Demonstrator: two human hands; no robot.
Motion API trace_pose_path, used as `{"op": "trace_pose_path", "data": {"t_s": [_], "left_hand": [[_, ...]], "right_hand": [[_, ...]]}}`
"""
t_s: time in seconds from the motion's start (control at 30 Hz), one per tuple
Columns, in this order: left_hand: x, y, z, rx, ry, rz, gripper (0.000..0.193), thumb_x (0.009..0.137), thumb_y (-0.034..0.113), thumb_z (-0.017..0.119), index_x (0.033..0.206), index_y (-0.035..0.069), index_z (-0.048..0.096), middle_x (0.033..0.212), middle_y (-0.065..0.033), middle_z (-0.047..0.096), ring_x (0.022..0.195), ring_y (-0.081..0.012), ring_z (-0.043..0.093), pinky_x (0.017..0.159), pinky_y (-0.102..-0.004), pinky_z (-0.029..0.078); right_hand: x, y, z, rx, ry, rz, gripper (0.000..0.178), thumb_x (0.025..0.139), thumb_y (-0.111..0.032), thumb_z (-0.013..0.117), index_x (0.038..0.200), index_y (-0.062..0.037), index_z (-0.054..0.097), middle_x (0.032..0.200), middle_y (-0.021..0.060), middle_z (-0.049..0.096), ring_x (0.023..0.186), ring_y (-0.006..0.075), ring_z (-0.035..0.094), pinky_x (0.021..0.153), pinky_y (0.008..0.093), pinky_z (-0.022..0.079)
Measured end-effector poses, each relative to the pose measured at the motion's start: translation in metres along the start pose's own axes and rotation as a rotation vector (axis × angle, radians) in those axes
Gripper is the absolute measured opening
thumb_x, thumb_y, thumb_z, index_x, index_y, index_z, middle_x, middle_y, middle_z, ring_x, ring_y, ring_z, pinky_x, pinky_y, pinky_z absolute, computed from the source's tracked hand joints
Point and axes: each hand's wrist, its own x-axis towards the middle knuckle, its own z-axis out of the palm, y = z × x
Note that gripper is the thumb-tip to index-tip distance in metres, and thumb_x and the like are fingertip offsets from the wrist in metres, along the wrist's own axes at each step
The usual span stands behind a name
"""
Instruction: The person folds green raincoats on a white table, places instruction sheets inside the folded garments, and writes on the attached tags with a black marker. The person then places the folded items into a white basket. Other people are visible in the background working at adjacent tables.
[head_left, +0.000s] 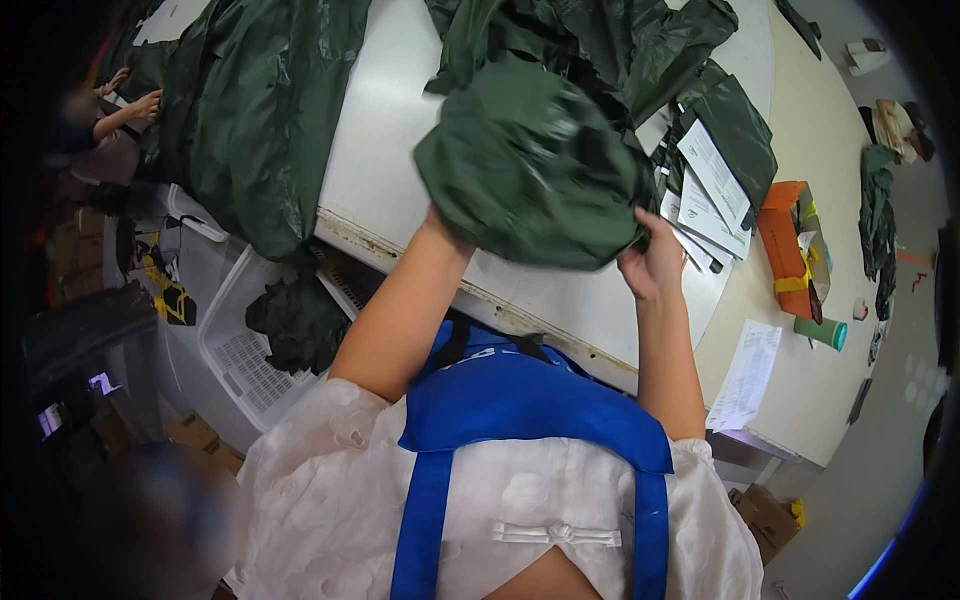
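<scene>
While a white plastic basket (245, 378) sits at eight o'clock, the left hand (448, 229) is mostly hidden by dark green coated fabric (535, 165), so I can't tell its grip. The fabric bunches over the counter (360, 170), just past twelve. The right hand (652, 258) pinches its edge, near papers (712, 175) at two. Straightening seems underway; next calls for an even two-sided hold.

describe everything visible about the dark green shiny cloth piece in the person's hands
The dark green, shiny cloth piece looks thin and coated, bunched into a rounded, creased shape, partly blurred. It is over the white tabletop. The bare right hand grips its lower right edge; the bare left hand, mostly hidden by it, is at its lower left.
</scene>
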Motion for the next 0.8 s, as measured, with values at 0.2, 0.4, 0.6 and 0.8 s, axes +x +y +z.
{"op": "trace_pose_path", "data": {"t_s": [0.2, 0.4, 0.6, 0.8], "left_hand": [[-0.035, -0.03, 0.029, 0.301, -0.029, 0.134, 0.037, 0.088, 0.021, 0.056, 0.122, 0.005, 0.051, 0.114, -0.0067, 0.056, 0.1, -0.018, 0.054, 0.088, -0.0325, 0.044], [-0.025, -0.036, 0.033, 0.924, -0.223, 0.454, 0.039, 0.086, 0.022, 0.058, 0.121, 0.006, 0.051, 0.117, -0.0074, 0.055, 0.105, -0.0201, 0.053, 0.094, -0.033, 0.041], [-0.032, -0.036, 0.017, 1.297, -0.162, 0.597, 0.04, 0.09, 0.021, 0.053, 0.126, 0.005, 0.045, 0.123, -0.0087, 0.053, 0.11, -0.0212, 0.052, 0.099, -0.0335, 0.039], [-0.081, -0.003, 0.03, 0.048, 0.351, -0.256, 0.054, 0.09, 0.018, 0.055, 0.138, 0.006, 0.033, 0.134, -0.0074, 0.044, 0.118, -0.0199, 0.048, 0.101, -0.034, 0.039]], "right_hand": [[-0.024, 0.004, -0.007, -1.392, 0.19, -1.101, 0.057, 0.08, -0.016, 0.064, 0.129, 0.0005, 0.04, 0.124, 0.0209, 0.047, 0.114, 0.0313, 0.047, 0.097, 0.039, 0.037], [-0.042, -0.006, 0.055, -0.713, -0.42, -0.459, 0.042, 0.098, -0.033, 0.041, 0.116, 0.0016, 0.056, 0.113, 0.0082, 0.059, 0.106, 0.0139, 0.051, 0.096, 0.0265, 0.036], [-0.052, -0.011, 0.027, -1.098, -0.409, -0.532, 0.047, 0.096, -0.04, 0.042, 0.114, 0.0009, 0.058, 0.104, 0.0106, 0.064, 0.1, 0.017, 0.057, 0.09, 0.0261, 0.04], [-0.074, 0.044, -0.045, -1.726, -0.231, -0.916, 0.087, 0.063, -0.019, 0.078, 0.137, -0.0129, 0.032, 0.137, 0.0056, 0.041, 0.134, 0.0335, 0.028, 0.109, 0.0482, 0.018]]}}
